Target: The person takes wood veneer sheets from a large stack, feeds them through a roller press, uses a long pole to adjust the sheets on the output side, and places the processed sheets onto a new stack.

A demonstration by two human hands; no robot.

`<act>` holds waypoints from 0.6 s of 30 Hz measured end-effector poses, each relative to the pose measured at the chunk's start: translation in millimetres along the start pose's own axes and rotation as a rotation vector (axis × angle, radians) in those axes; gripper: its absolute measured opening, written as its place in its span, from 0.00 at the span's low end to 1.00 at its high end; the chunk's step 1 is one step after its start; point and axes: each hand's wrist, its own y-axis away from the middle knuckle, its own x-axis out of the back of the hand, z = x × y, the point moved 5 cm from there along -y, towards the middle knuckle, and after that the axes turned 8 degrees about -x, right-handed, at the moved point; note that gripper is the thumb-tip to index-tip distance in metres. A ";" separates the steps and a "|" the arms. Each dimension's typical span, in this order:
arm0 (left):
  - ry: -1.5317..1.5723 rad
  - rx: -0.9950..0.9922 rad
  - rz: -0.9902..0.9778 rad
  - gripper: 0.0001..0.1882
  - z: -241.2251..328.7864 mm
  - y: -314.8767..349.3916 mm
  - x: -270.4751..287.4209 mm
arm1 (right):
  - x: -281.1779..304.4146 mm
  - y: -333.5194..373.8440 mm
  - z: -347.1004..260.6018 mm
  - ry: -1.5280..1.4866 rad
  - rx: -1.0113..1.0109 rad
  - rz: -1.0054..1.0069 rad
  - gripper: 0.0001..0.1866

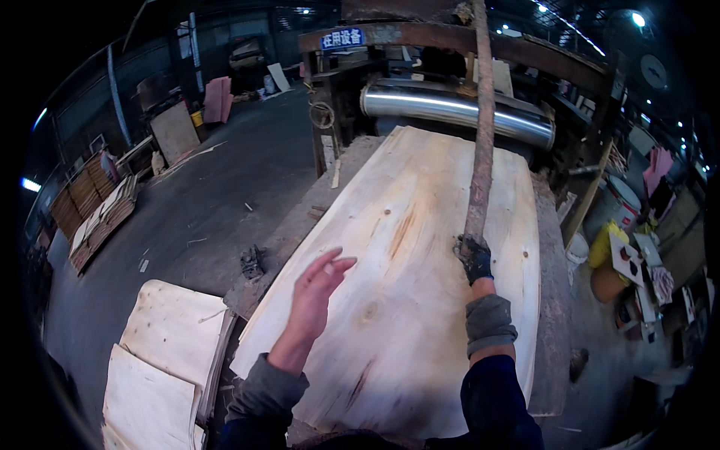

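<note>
My right hand (475, 259), in a dark glove, is closed around the lower end of a long, rough wooden pole (482, 142). The pole runs away from me over the sheets and past the top edge of the view. Bare and holding nothing, my left hand (312, 295) is over the left part of a pale wood veneer sheet (412, 300), its fingers stretched out; whether it touches the sheet I cannot tell. The veneer has knots and brown streaks and lies on a stack whose far end is near a shiny metal roller (450, 112).
A rusty machine frame (540, 52) with a blue sign (343, 38) surrounds the roller. More veneer sheets (161, 330) are piled at the lower left. A dark glove-like bundle (253, 261) lies beside the stack. Buckets (616, 201) and clutter stand at right; stacked boards (103, 221) at far left.
</note>
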 end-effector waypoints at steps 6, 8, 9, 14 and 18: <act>0.738 -0.232 -0.553 0.30 138.9 60.7 -95.8 | -1.7 2.2 -5.8 0.021 0.019 -0.002 0.14; 0.875 -0.214 -0.663 0.27 154.9 73.9 -109.3 | -8.2 7.4 -3.1 0.020 0.009 0.020 0.14; 0.889 -0.191 -0.695 0.28 157.5 78.6 -109.5 | -9.6 6.5 -3.6 0.024 0.014 0.006 0.14; 1.177 -0.307 -0.926 0.29 163.3 87.1 -133.9 | -14.4 7.6 -0.8 0.003 0.001 -0.028 0.15; 1.248 -0.254 -0.844 0.29 159.3 85.9 -150.1 | -7.4 4.2 -6.5 0.020 0.021 -0.030 0.14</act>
